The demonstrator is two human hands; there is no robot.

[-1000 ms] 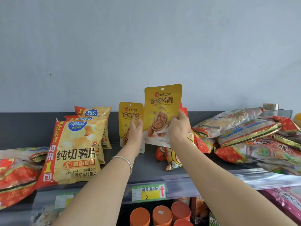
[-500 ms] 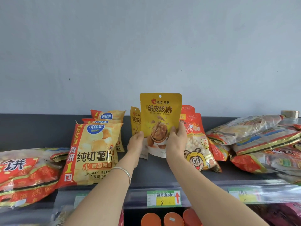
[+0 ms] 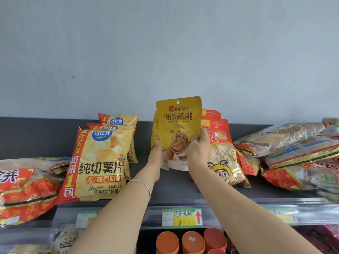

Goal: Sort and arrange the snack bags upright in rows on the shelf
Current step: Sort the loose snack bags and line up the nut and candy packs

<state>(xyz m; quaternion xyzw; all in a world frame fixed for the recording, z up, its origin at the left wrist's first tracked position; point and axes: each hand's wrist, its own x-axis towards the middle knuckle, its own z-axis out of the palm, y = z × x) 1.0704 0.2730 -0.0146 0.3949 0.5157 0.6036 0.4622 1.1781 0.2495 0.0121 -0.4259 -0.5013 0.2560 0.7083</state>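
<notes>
Both arms stretched forward, forearms bare. Left hand (image 3: 156, 153) grips yellow pouch (image 3: 178, 125) at lower left edge; right hand (image 3: 199, 151) pinches right edge, thumb in front.

Both hands reach up to the shelf (image 3: 174, 186). The right hand (image 3: 199, 151) grips the right edge of an upright yellow walnut bag (image 3: 178, 129), thumb on its front. The left hand (image 3: 156, 154), a bracelet (image 3: 145, 186) on its wrist, is at the bag's lower left edge; its grip is unclear. A second walnut bag (image 3: 154, 131) peeks out just behind. Chip bags (image 3: 99, 162) stand in a row to the left, red bags (image 3: 223, 158) lean just right, and further bags (image 3: 293, 143) lie piled at far right. A price tag (image 3: 182, 217) hangs on the shelf's front edge.
</notes>
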